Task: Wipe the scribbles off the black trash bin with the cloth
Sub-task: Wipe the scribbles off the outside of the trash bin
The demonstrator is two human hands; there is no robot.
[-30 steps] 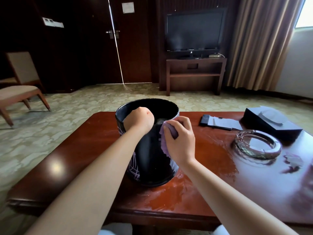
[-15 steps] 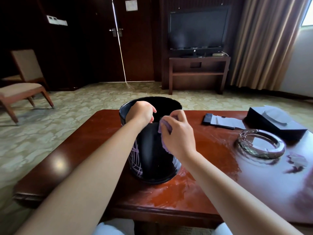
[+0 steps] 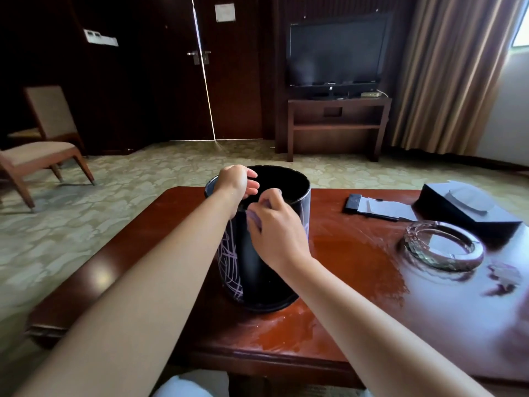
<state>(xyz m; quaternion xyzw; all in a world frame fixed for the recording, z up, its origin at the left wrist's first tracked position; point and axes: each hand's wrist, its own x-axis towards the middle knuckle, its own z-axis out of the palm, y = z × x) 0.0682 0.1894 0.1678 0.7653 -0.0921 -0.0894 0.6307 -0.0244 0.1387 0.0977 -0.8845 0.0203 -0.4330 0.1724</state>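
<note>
The black trash bin (image 3: pixel 266 285) stands upright on the red-brown wooden table (image 3: pixel 355 296). White scribbles (image 3: pixel 230 270) cover its left front side. My left hand (image 3: pixel 236 179) grips the bin's near-left rim, with the fingers curled over into the opening. My right hand (image 3: pixel 276 229) presses a small purple cloth (image 3: pixel 253 217) against the upper front of the bin, just under the rim. Most of the cloth is hidden under my fingers.
A glass ashtray (image 3: pixel 443 247) sits to the right of the bin. Behind it lie a dark tissue box (image 3: pixel 461 207) and a notepad with a pen (image 3: pixel 375 209). A chair (image 3: pixel 43 147) stands far left, a TV stand (image 3: pixel 337 124) behind.
My right hand has slid the cloth up the bin's front towards the rim. My left hand has loosened, its fingers now spread over the rim. The camera view has tilted.
</note>
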